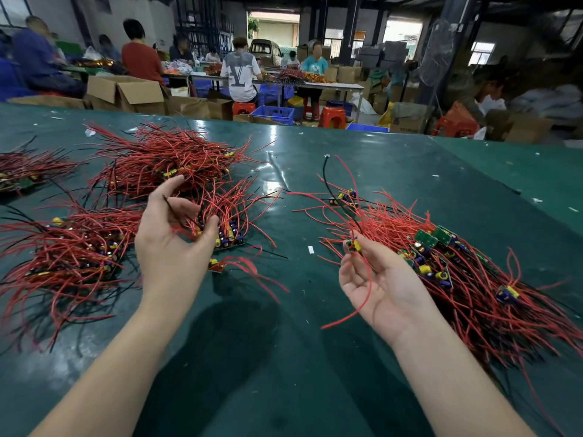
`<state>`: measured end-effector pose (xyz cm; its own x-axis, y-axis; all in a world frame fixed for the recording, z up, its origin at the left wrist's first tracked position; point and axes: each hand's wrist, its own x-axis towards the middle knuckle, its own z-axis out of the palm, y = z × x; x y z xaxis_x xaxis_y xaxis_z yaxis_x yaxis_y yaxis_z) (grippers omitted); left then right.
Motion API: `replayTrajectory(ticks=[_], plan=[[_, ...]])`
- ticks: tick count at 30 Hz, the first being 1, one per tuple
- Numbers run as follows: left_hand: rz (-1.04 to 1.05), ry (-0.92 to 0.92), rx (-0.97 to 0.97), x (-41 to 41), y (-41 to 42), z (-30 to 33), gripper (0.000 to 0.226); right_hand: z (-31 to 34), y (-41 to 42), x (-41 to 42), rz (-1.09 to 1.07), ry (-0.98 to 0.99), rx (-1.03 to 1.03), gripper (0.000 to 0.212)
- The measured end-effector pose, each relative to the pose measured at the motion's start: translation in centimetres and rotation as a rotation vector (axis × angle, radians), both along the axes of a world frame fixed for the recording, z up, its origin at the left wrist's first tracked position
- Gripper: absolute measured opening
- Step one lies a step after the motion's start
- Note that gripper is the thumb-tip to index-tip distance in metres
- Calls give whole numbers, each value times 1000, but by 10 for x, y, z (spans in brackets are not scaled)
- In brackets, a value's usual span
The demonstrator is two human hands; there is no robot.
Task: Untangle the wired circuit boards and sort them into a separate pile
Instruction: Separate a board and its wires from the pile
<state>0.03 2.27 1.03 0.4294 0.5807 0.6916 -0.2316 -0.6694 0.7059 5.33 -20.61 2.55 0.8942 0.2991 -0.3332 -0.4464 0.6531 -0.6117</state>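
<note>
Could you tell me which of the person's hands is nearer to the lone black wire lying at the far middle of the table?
The right hand. It sits just below the black wire, on the same side. The left hand is farther off to the wire's left.

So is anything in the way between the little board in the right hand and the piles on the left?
Nothing visible blocks it. The right hand pinches the small board above bare green table. Only the left hand hovers by the sorted pile, and one loose board lies nearby.
</note>
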Motion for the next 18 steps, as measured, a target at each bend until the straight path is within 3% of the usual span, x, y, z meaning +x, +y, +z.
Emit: replayTrajectory(ticks=[2,5,7,13,18], plan=[[29,-74,70,-3,-2,3,51,0,1,-1,32,-21,0,10],[147,-40,404,-7,-4,4,41,-1,2,-3,49,-69,0,7],[151,-19,515,-9,-8,5,39,-1,4,-6,66,-119,-18,9],[-303,7,407,-11,-37,10,36,-2,11,-10,131,-230,-93,11],[-729,275,222,-16,-51,5,46,-2,15,-14,204,-241,-38,24]])
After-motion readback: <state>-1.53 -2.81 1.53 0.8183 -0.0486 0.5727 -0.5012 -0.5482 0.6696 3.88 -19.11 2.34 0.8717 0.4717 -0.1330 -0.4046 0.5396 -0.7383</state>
